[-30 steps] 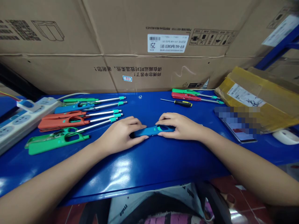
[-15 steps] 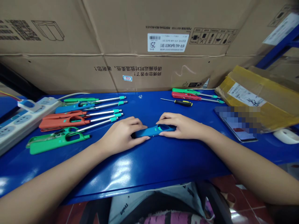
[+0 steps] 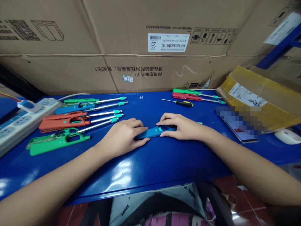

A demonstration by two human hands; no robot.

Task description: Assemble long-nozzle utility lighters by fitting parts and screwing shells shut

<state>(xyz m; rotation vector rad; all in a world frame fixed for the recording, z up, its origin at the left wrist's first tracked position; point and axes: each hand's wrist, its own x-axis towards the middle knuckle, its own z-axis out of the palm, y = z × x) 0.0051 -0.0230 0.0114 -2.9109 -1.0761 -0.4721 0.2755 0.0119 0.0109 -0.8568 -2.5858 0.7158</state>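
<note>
A blue long-necked lighter lies on the blue table in front of me, between both hands. My left hand is closed around its handle end, thumb on the near side and fingers on the far side. My right hand pinches the part with the trigger opening; its palm hides most of the lighter's neck. A turquoise tip shows just past that wrist. Off to the left lie several more lighters: a green one with its casing apart, orange ones and a blue one.
A screwdriver lies behind my right hand, with a red lighter and a green one beyond. To the right are a phone, a taped parcel and a white object. A power strip borders the left; a cardboard box stands behind.
The lighter and my right hand have shifted very slightly, and its turquoise tip now shows beyond my right wrist. Both hands keep their hold.
</note>
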